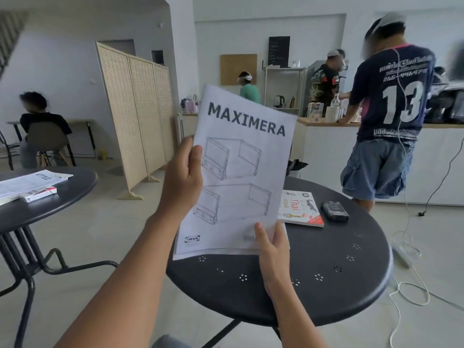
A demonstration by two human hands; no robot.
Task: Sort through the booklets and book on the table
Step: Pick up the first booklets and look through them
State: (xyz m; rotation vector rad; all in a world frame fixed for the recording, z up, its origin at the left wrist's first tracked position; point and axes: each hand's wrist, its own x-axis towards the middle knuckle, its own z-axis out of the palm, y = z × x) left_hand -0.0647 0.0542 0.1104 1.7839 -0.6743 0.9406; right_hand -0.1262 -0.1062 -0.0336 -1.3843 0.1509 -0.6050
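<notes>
Both hands (pixel 184 177) grip the raised booklet's (pixel 241 172) edges.

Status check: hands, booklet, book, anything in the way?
Left hand and right hand both gripping MAXIMERA booklet, held up above table. Book flat on table beside a dark device. Nothing in the way.

Your raised booklet (pixel 238 172) fills the middle of the frame and blocks sight of the round table's (pixel 326 285) far left part. On the table only the book (pixel 300 208) and a small dark device (pixel 335 210) just beside it stand in your way, right of centre. The near, lower part of the tabletop lies bare. White cables (pixel 406 272) trail over the floor at lower right.
</notes>
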